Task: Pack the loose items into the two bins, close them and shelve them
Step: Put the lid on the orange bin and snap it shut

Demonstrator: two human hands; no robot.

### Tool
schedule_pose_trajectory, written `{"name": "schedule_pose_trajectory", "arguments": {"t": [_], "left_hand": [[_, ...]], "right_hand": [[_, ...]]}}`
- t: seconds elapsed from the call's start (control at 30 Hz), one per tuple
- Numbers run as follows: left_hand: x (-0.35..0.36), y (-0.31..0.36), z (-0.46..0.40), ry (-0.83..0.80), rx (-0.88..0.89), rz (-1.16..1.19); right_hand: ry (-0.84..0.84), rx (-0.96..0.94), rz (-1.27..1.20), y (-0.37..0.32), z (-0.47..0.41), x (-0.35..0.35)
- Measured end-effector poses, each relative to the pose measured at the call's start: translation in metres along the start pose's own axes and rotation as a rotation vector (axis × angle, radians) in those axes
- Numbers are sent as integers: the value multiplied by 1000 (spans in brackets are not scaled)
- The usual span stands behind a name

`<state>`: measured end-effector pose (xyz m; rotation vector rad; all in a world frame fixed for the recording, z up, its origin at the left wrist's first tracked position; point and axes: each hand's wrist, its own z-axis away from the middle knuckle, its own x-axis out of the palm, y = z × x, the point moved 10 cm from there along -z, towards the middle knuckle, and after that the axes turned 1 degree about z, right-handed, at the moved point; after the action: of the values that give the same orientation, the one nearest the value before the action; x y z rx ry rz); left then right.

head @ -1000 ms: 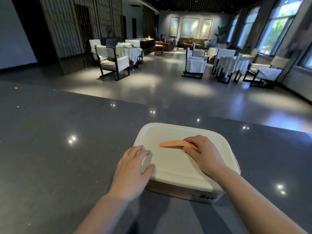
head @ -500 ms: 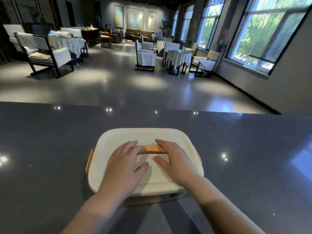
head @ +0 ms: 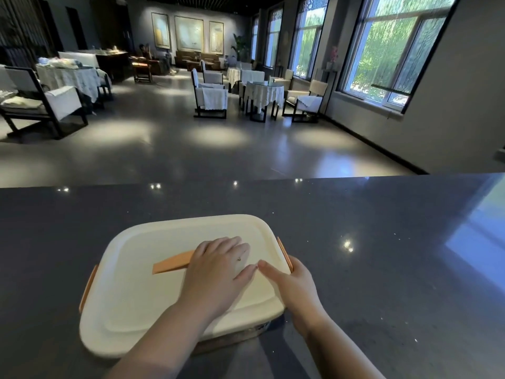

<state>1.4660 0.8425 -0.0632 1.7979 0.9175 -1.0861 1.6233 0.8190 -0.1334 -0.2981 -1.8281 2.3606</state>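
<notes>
Bin [head: 136,302] with its cream lid [head: 153,296] on sits on the dark surface [head: 382,269], close to the near edge. The left hand [head: 218,272] lies flat on the lid, fingers spread, covering one end of the orange handle [head: 172,264]. The right hand [head: 293,285] curls over the bin's right rim at the orange side clip [head: 284,253], its thumb resting on the lid.

This is a restaurant or hotel dining hall. Tables with white cloths [head: 263,93] and armchairs [head: 210,95] stand at 12 o'clock on a polished grey floor [head: 169,149]. Three large paintings [head: 189,34] hang on the far wall, and tall windows [head: 388,47] run at 2 o'clock.
</notes>
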Motion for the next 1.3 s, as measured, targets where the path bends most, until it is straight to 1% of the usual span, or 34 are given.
{"name": "schedule_pose_trajectory", "arguments": {"t": [0.1, 0.27, 0.43, 0.6, 0.73, 0.8, 0.83, 0.87, 0.9, 0.97, 1.0, 1.1, 1.17, 1.23, 1.3], "left_hand": [[0, 1, 0, -1, -7, 4], [1, -1, 0, -11, -21, 0], [1, 1, 0, -11, -21, -10], [0, 1, -1, 0, -28, 4], [-2, 3, -1, 2, -22, 11], [-7, 4, -1, 22, -22, 81], [-15, 2, 1, 62, -42, 155], [-26, -4, 6, 121, -79, 232], [-39, -14, 13, 198, -122, 292], [-64, -46, 38, 328, -224, 317], [-73, -66, 54, 358, -281, 286], [-89, -128, 97, 363, -474, 141], [-86, -164, 123, 328, -655, 170], [-71, -185, 139, 296, -807, 384], [-50, -193, 146, 317, -910, 696]], "right_hand": [[65, -103, 32, -10, 3, -5], [84, -177, 78, -20, 5, -7], [78, -221, 135, -28, 5, -10], [54, -256, 128, -32, 3, -10], [42, -317, 234, -41, 6, -6], [40, -317, 294, -43, 8, -5], [40, -305, 360, -42, 8, -5], [51, -312, 479, -43, 8, -4], [83, -358, 658, -49, 11, -1], [166, -589, 992, -70, 28, 19], [145, -689, 1071, -75, 38, 40], [-109, -770, 1189, -66, 56, 113], [-265, -826, 1266, -58, 65, 161], [-375, -888, 1280, -60, 74, 199], [-435, -910, 1278, -61, 76, 221]]}}
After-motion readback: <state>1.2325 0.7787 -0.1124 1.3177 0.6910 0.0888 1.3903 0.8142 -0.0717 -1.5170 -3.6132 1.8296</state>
